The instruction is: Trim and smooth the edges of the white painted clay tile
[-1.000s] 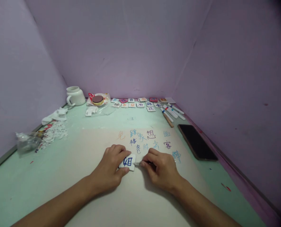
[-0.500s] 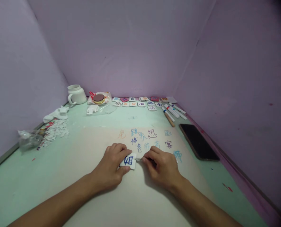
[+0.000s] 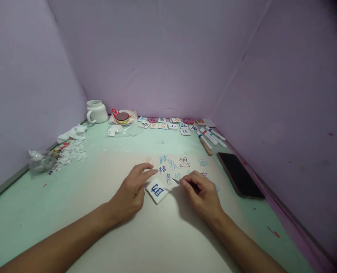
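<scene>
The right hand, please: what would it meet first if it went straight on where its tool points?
Probably the fingertips of the left hand, roughly in line with the pointed tool in the right hand, though depth is unclear and it might pass above them.

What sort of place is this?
Probably a craft corner: white square cards bearing coloured characters, a loose heap of white, paper-like scraps, and a slim, pointed, silvery tool in the right hand suggest it.

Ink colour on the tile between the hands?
Dark blue ink on white tile; head view.
</scene>
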Available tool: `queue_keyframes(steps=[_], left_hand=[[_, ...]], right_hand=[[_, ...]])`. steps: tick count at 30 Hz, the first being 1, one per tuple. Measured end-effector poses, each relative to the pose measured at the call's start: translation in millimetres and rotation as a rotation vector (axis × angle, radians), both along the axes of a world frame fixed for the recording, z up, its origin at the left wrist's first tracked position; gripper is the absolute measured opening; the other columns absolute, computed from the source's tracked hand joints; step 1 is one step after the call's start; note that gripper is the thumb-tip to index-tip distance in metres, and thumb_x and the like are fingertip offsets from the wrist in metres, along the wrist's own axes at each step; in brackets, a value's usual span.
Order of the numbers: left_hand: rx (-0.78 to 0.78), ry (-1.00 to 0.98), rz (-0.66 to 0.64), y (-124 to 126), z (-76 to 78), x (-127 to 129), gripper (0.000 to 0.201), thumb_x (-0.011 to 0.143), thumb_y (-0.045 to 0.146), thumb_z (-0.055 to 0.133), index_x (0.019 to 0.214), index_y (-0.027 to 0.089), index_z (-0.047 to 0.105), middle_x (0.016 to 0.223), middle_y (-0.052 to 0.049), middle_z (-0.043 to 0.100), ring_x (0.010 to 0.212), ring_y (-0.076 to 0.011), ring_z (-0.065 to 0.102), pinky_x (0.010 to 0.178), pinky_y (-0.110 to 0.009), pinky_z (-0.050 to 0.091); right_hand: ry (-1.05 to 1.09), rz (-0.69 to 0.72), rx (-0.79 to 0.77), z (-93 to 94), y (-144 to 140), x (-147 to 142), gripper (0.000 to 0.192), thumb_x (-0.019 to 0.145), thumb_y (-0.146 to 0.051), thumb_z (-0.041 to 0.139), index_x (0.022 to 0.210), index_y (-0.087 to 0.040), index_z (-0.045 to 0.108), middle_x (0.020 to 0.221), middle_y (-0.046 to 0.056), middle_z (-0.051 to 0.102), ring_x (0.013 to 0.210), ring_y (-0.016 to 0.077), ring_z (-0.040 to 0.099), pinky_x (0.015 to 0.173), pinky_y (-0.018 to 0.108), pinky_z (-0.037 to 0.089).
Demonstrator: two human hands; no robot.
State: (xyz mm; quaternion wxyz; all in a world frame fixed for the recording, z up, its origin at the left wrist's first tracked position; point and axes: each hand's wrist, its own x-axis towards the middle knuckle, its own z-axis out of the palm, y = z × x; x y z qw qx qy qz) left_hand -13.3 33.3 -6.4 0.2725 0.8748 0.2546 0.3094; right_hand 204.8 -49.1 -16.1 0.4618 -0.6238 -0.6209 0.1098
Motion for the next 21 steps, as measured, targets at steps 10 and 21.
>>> queue_keyframes(steps=[10,21], left_hand=[[0.0,0.238,0.016,-16,4.4,10,0.051,0.069,0.012,0.061,0.12,0.014,0.053,0.114,-0.014,0.057,0.106,-0.03,0.052,0.093,-0.052,0.045],[0.299,-0.347,-0.021,-13,34.2,-2,0.037,0.082,-0.003,0.039,0.103,0.02,0.059,0.094,-0.008,0.06,0.09,-0.0192,0.058,0.076,-0.036,0.05]], right_hand=[[0.014,-0.001,0.001,-4.4,6,4,0.017,0.088,-0.027,0.048,0.091,-0.02,0.063,0.084,0.004,0.065,0.075,0.0173,0.059,0.065,0.027,0.045],[0.032,-0.137,0.021,-3.8,8,9,0.019,0.087,-0.03,0.05,0.091,-0.019,0.065,0.084,0.005,0.068,0.069,0.0177,0.059,0.061,0.029,0.044]])
